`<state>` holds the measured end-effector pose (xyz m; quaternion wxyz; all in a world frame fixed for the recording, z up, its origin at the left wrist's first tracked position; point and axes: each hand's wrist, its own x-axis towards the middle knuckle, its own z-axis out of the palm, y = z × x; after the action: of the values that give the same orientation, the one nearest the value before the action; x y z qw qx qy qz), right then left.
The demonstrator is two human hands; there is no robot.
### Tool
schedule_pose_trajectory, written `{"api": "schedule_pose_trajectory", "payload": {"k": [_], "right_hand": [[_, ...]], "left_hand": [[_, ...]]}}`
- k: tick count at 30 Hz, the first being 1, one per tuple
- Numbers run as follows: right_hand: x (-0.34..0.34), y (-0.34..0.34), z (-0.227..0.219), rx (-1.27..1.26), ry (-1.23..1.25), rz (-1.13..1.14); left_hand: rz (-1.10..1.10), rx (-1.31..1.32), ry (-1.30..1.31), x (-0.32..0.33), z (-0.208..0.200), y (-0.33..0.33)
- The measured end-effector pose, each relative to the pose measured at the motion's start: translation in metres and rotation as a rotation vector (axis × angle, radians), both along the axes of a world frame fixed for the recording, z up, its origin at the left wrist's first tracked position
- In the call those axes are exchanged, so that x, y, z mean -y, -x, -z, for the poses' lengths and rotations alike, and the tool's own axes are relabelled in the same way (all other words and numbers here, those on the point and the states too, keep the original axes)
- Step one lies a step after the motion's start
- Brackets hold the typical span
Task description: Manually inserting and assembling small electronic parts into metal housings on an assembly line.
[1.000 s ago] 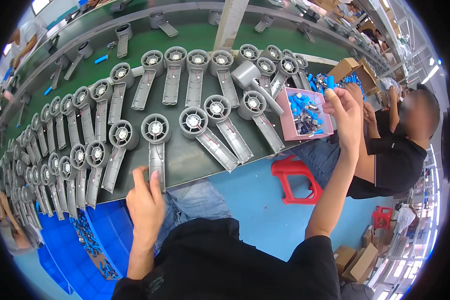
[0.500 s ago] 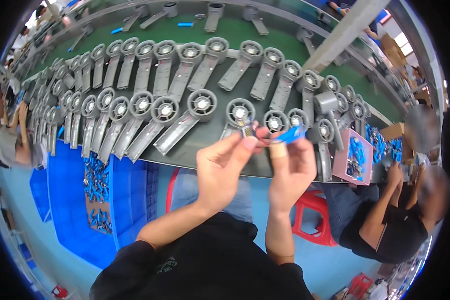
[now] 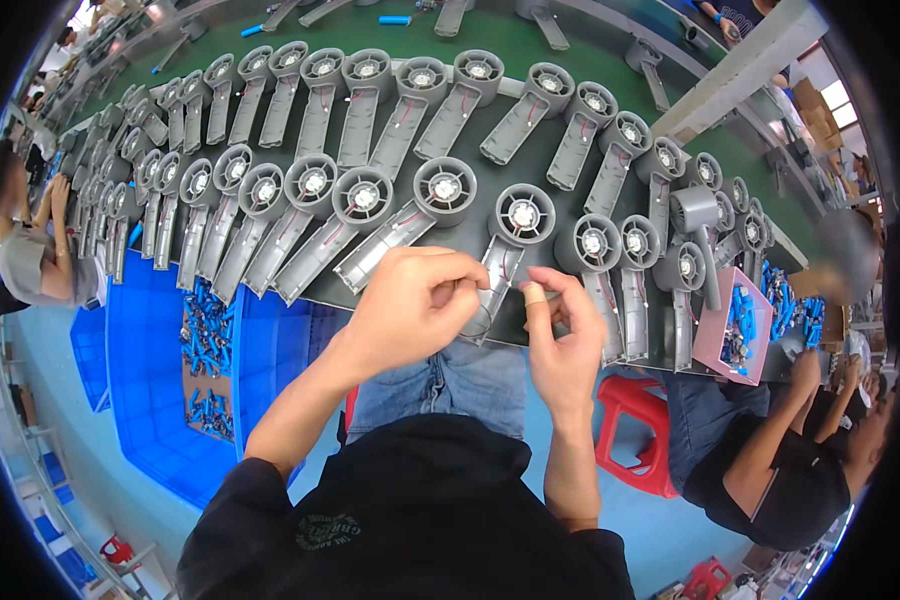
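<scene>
Both hands meet over the grey fan housing (image 3: 507,252) lying just beyond them, the left hand (image 3: 410,305) and right hand (image 3: 558,335) pinching thin wires at its open handle, apparently mid-wiring; next, seating them calls for fine fingertip control.

Factory assembly line: rows of grey fan housings (image 3: 445,190) on green conveyor (image 3: 490,45), seated workers.

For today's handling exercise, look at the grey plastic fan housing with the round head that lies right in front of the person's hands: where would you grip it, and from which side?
Grip the grey plastic fan housing by its long open handle trough, probably from the near table edge. The handle points toward the person, its end between the left hand and right hand. Neighbouring housings flank the round head closely.
</scene>
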<state>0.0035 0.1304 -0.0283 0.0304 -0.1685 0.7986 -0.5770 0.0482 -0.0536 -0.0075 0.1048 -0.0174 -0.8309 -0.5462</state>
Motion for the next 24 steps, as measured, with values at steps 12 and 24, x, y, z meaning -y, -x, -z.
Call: {"api": "schedule_pose_trajectory", "payload": {"k": [12,24], "right_hand": [[0.02,0.014,-0.006,-0.335,-0.303,0.052],[0.025,0.02,-0.006,0.474,0.258,0.064]], "left_hand": [[0.002,-0.123,0.575,0.006,0.003,-0.004],[-0.195,-0.176,0.188,-0.021,0.03,0.001]]}}
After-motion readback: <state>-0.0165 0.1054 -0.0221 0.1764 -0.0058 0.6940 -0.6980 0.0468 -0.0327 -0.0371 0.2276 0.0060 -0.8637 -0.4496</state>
